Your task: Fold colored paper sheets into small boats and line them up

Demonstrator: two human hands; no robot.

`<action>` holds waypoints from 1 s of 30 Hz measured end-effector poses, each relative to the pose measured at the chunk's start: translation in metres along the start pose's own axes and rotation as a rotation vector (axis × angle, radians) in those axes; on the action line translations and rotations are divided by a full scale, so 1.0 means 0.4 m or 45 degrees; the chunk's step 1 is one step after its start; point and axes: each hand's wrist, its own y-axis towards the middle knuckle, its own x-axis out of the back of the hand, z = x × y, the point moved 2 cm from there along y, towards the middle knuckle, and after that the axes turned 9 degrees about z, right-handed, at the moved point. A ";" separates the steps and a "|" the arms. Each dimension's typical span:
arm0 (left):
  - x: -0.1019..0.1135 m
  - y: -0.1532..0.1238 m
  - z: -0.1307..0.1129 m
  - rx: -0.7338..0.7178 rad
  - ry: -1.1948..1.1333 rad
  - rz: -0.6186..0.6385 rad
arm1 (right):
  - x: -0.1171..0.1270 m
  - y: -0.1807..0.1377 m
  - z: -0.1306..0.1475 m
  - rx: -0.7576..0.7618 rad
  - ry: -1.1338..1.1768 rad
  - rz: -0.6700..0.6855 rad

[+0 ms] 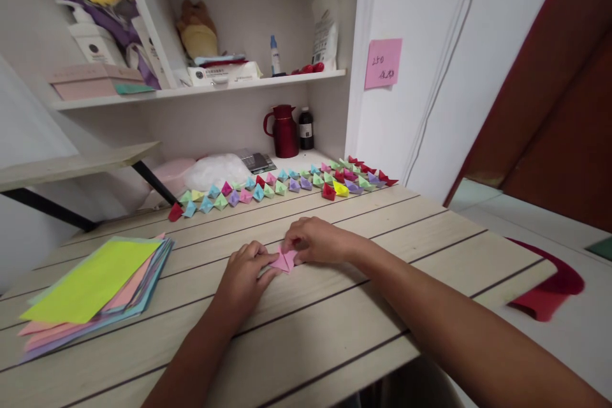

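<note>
A small piece of folded pink paper (285,261) lies between my two hands at the middle of the table, with a crease line down its front. My left hand (248,271) pinches its left side between thumb and fingers. On the right side, my right hand (310,241) has its fingers curled and closed on the paper's upper and right edge. The fingers partly cover the paper, so its full shape is hidden. Beyond my hands stand several rows of small folded paper boats (258,192) in many colours.
A stack of coloured paper sheets (95,280), yellow-green on top, lies at the left. Behind the boats are a clear plastic bag (217,170), a dark red jug (285,132) and a dark bottle (306,129). A white shelf (205,90) runs above; a red stool (549,287) stands right.
</note>
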 end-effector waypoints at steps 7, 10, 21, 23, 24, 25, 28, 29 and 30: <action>0.003 0.012 -0.006 0.086 -0.180 0.027 | -0.006 -0.002 -0.009 0.015 0.041 0.080; 0.007 0.012 -0.009 0.105 -0.216 0.013 | -0.009 -0.001 -0.011 0.040 0.059 0.065; 0.007 0.015 -0.004 0.109 -0.341 -0.018 | -0.011 -0.003 -0.015 -0.026 0.175 0.026; 0.007 0.014 -0.003 0.113 -0.349 -0.017 | -0.012 -0.001 -0.014 -0.034 0.184 0.009; 0.007 0.013 -0.003 0.113 -0.355 -0.017 | -0.013 0.001 -0.014 -0.038 0.187 -0.002; 0.007 0.013 -0.003 0.112 -0.360 -0.017 | -0.015 0.003 -0.015 -0.044 0.190 -0.013; 0.006 0.015 -0.001 0.110 -0.384 -0.022 | -0.023 0.010 -0.020 -0.083 0.227 -0.049; 0.006 0.015 0.000 0.111 -0.396 -0.030 | -0.026 0.012 -0.022 -0.105 0.249 -0.061; 0.005 0.016 0.001 0.117 -0.406 -0.040 | -0.029 0.013 -0.024 -0.128 0.271 -0.072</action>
